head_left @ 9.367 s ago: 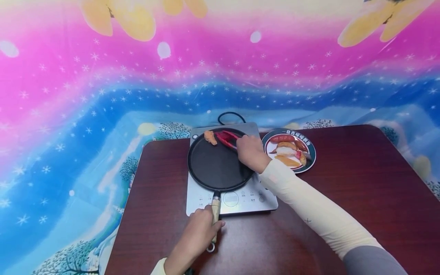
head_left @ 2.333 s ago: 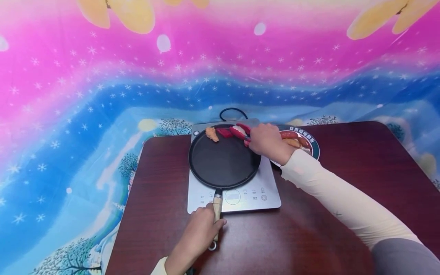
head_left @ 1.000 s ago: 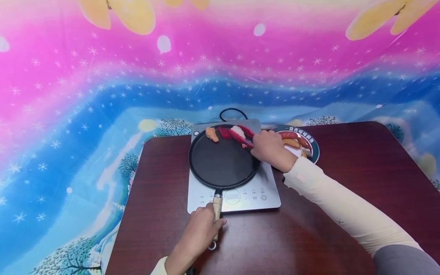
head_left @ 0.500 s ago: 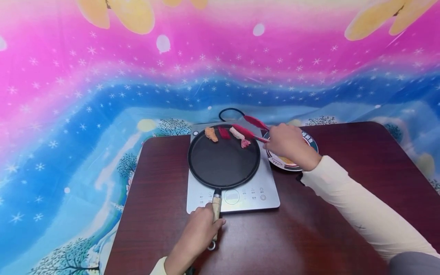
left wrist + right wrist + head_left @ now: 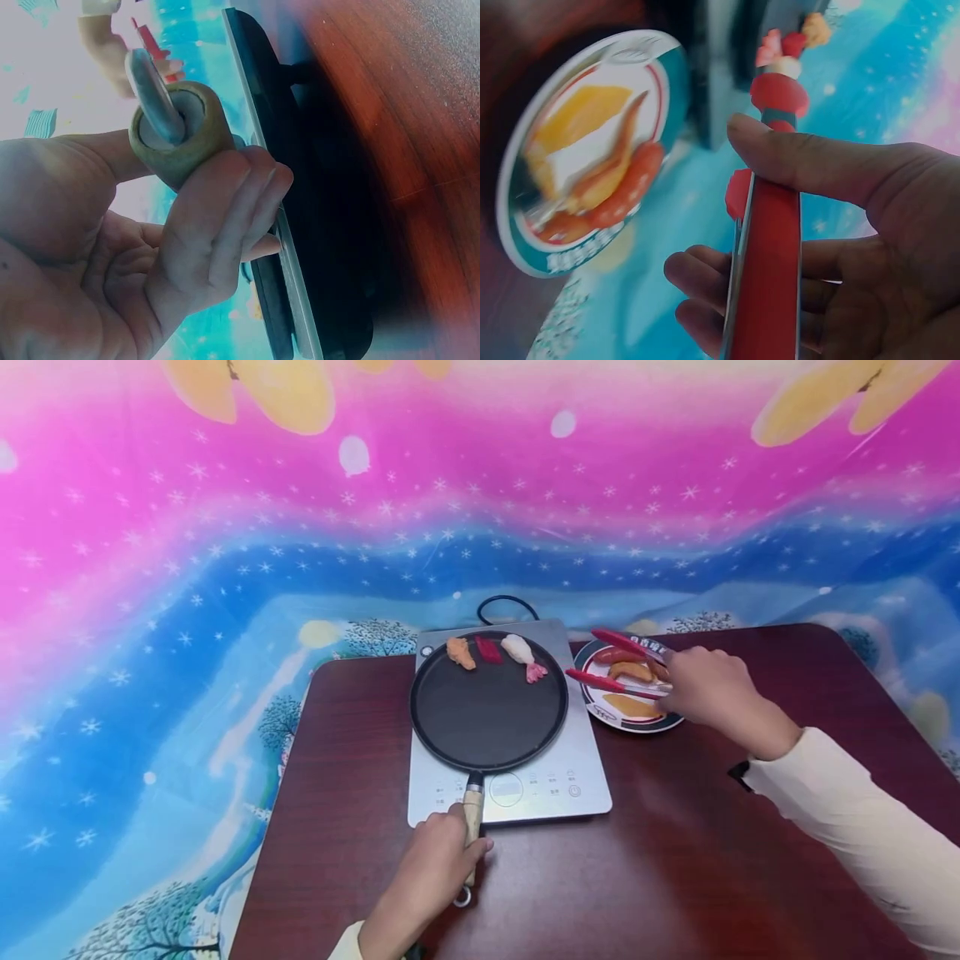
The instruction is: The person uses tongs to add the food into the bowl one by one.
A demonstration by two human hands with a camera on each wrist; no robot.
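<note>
My left hand (image 5: 435, 852) grips the wooden handle (image 5: 472, 814) of a flat black frying pan (image 5: 487, 718). Along the pan's far edge lie an orange fried piece (image 5: 461, 653), a dark red slice (image 5: 489, 650) and a white shrimp piece with a pink tail (image 5: 517, 649). My right hand (image 5: 712, 693) holds red-tipped tongs (image 5: 774, 262), thumb on one arm and fingers beneath the other. Their tips are spread over a plate (image 5: 652, 726), with nothing between them. On it are a sausage (image 5: 615, 656), a curved brown piece (image 5: 632, 672) and a yellow slice (image 5: 633, 706).
Under the pan is a silver induction cooktop (image 5: 585, 793), its black cable (image 5: 508, 597) looping behind. The plate sits just right of it on the dark red wooden table (image 5: 675, 860). A printed pink and blue cloth (image 5: 300, 543) hangs behind the table.
The tongs have let go of the shrimp piece, which now lies in the pan beside the red slice. My right hand has carried them rightward over the plate. My left hand keeps its place.
</note>
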